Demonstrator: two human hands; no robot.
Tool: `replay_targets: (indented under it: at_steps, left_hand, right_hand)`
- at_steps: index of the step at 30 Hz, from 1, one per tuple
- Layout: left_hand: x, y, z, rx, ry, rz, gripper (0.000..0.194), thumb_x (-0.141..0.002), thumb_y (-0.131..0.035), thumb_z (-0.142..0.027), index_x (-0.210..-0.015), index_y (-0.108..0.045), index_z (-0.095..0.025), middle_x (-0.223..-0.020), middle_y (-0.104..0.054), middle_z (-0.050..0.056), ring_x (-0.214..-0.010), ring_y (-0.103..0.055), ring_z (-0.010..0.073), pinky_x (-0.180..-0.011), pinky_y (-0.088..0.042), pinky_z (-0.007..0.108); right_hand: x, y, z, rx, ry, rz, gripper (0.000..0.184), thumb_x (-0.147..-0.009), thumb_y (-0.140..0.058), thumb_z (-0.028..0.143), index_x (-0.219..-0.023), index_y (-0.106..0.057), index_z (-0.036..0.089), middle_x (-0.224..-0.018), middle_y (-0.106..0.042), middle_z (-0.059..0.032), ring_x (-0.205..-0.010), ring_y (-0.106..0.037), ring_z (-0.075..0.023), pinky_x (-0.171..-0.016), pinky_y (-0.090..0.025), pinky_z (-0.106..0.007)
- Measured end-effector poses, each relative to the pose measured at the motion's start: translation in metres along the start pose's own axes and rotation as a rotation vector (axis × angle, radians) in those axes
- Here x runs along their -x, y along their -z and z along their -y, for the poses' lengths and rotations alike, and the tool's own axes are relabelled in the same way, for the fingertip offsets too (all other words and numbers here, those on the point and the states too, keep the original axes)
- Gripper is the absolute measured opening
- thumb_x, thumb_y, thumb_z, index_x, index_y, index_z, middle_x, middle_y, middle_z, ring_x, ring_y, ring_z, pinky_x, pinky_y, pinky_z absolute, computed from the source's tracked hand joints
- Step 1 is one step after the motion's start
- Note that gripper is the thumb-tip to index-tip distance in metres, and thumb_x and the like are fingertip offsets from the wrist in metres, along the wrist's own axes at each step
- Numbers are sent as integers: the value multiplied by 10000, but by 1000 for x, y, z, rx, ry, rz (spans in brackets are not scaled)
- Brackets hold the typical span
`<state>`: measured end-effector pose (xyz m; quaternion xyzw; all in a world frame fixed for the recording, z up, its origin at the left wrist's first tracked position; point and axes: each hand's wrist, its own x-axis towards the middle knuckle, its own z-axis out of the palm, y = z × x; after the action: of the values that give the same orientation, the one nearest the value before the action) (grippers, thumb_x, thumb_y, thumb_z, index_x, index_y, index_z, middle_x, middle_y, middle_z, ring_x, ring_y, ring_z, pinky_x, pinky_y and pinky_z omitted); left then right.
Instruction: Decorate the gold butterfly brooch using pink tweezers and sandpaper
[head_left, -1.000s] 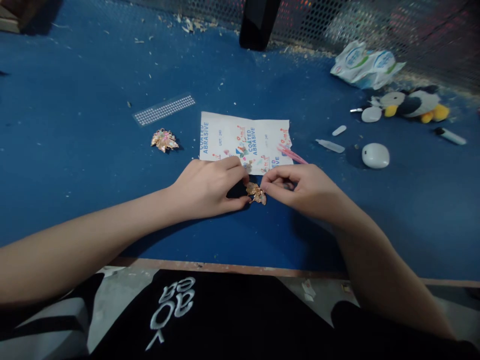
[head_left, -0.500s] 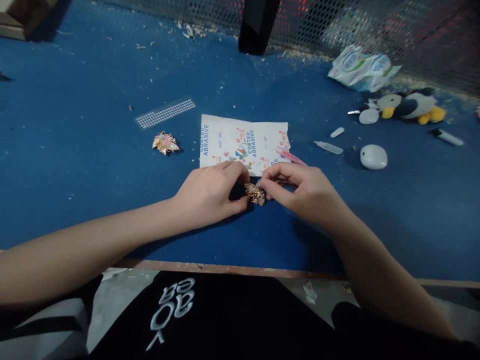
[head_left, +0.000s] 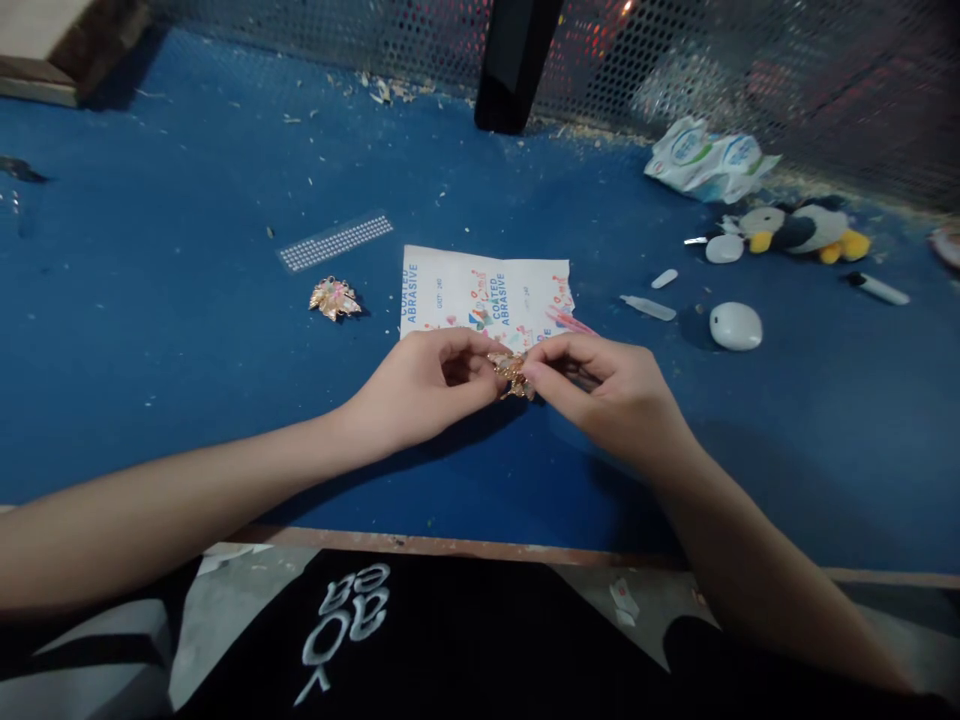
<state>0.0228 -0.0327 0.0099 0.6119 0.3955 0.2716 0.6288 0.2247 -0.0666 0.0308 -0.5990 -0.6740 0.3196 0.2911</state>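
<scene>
Between my two hands is a small gold ornament (head_left: 514,372) with leaf-like ridged edges, partly covered by fingertips. My left hand (head_left: 431,385) pinches its left side with thumb and fingers. On the other side, my right hand (head_left: 607,390) grips it between thumb and forefinger. Just behind the hands lies a white sheet of sandpaper (head_left: 457,285), printed side up, with small coloured pieces on it. Pink tweezers (head_left: 574,322) rest at its right edge, partly hidden by my right hand. A second gold ornament (head_left: 334,298) with pinkish pieces sits to the left.
A strip of small rhinestones (head_left: 337,243) lies at left. On the right are a white earbud case (head_left: 736,326), a small tube (head_left: 648,307), a plush toy (head_left: 806,230), a capped pen (head_left: 877,288) and a wipes packet (head_left: 705,165). A black upright object (head_left: 517,65) stands by the mesh.
My left fingers have closed in on the gold ornament, which has turned and risen slightly between both hands. The whole view has shifted a little.
</scene>
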Motion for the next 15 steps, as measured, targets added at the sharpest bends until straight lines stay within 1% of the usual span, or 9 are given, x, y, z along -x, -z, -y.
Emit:
replay_targets:
  at_steps: [7, 15]
  left_hand:
    - [1, -2, -2, 104, 54, 9, 175, -800, -703, -169, -961, -759, -129, -762, -741, 19, -677, -675, 106, -676, -559, 238]
    - [-1, -1, 1, 137, 72, 16, 192, -768, -717, -158, -948, -777, -132, -751, -748, 19, -675, -676, 105, -664, -560, 229]
  right_hand:
    - [3, -1, -1, 94, 42, -29, 141, -896, -653, 283, -780, -710, 227, -776, -736, -28, -688, -648, -162, -647, -527, -297]
    - [3, 0, 1, 147, 72, -34, 116, -869, -666, 244, -768, -723, 238, -772, -757, -20, -687, -672, -172, -640, -519, -306]
